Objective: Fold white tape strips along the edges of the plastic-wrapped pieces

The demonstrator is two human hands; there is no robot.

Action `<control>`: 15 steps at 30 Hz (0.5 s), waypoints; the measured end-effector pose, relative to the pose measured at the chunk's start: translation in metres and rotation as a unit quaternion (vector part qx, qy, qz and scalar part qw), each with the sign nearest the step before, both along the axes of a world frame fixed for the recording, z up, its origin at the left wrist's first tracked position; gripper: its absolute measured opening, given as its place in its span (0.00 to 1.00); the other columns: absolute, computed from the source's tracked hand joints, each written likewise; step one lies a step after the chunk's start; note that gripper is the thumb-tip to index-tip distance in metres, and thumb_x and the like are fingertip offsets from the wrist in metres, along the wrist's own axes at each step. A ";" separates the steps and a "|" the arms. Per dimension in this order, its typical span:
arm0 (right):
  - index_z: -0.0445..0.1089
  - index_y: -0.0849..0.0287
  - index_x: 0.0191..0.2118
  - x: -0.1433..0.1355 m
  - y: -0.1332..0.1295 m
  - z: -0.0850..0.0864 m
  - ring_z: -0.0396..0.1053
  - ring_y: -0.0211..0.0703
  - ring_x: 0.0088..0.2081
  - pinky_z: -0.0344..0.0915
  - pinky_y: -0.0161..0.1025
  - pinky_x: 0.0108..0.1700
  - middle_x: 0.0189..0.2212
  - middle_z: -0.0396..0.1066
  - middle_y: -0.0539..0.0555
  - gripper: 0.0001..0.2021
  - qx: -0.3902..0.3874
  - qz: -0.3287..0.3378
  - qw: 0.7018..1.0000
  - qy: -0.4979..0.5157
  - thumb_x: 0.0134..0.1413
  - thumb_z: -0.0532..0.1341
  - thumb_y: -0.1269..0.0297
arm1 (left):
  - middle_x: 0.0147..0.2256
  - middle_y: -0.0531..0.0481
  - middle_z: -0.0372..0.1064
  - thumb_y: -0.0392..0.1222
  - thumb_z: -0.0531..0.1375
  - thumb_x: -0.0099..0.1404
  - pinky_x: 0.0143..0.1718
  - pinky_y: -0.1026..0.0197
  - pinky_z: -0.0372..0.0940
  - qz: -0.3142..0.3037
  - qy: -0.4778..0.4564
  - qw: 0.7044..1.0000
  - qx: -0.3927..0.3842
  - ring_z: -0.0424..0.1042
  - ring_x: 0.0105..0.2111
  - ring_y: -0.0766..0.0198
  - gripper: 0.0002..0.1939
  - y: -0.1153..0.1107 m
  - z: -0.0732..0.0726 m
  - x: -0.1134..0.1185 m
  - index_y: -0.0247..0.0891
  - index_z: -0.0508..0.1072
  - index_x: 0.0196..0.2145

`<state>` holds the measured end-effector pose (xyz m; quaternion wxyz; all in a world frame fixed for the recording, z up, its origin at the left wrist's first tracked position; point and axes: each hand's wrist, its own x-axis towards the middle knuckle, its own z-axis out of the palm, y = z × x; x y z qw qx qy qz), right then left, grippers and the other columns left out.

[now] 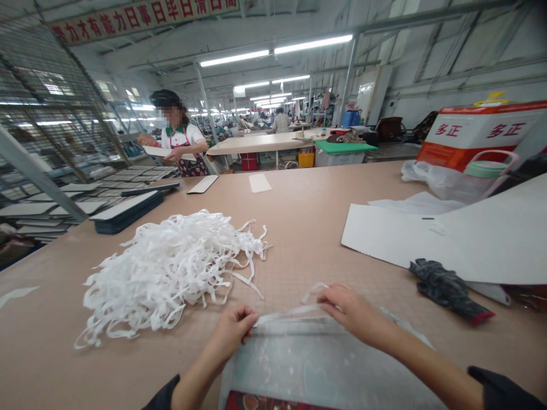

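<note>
A thin white strip (pixel 290 312) stretches between my two hands, above the near edge of the table. My left hand (pixel 237 330) is closed on its left end, thumb against fingers. The fingers of my right hand (pixel 342 304) pinch the strip farther along, and a loose end curls up beyond them, slightly blurred. Under the hands lies a translucent plastic sheet (pixel 316 364) with a dark red printed piece (pixel 273 401) at its near edge. To the left is a large tangled heap of white strips (pixel 171 267).
A dark patterned glove (pixel 448 289) and large white boards (pixel 453 239) lie at the right on the brown table (pixel 307 222). Stacked panels (pixel 128 213) stand at the back left. Across the table, a person (pixel 182 139) holds a panel. A box (pixel 478 134) is back right.
</note>
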<state>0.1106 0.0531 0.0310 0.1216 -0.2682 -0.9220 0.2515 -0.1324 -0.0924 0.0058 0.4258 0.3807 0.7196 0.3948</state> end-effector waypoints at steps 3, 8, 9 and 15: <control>0.68 0.57 0.32 0.028 0.011 0.007 0.65 0.44 0.37 0.58 0.40 0.41 0.32 0.70 0.54 0.10 0.011 -0.034 0.999 -0.023 0.55 0.50 0.65 | 0.16 0.58 0.58 0.51 0.55 0.48 0.18 0.66 0.51 0.008 0.041 0.999 -0.004 0.55 0.16 0.70 0.14 -0.006 -0.005 -0.011 0.35 0.67 0.24; 0.65 0.55 0.28 0.060 0.003 -0.014 0.66 0.45 0.31 0.59 0.38 0.34 0.27 0.70 0.53 0.12 -0.054 -0.095 0.988 -0.109 0.55 0.47 0.62 | 0.21 0.54 0.64 0.44 0.53 0.52 0.26 0.63 0.57 -0.015 0.170 0.985 0.021 0.63 0.24 0.64 0.09 -0.014 -0.020 -0.011 0.37 0.68 0.25; 0.64 0.55 0.27 0.063 0.000 -0.021 0.66 0.44 0.30 0.58 0.38 0.33 0.26 0.69 0.53 0.12 -0.071 -0.104 0.984 -0.122 0.55 0.47 0.62 | 0.22 0.53 0.65 0.43 0.53 0.52 0.28 0.63 0.58 -0.019 0.193 0.981 0.024 0.64 0.26 0.63 0.08 -0.015 -0.022 -0.008 0.37 0.68 0.25; 0.61 0.56 0.24 0.068 -0.007 -0.049 0.67 0.44 0.29 0.58 0.37 0.31 0.25 0.70 0.53 0.11 -0.106 -0.135 0.976 -0.132 0.54 0.47 0.62 | 0.26 0.53 0.66 0.41 0.50 0.56 0.32 0.62 0.58 -0.034 0.285 0.958 0.020 0.65 0.29 0.62 0.06 -0.016 -0.025 0.003 0.39 0.66 0.28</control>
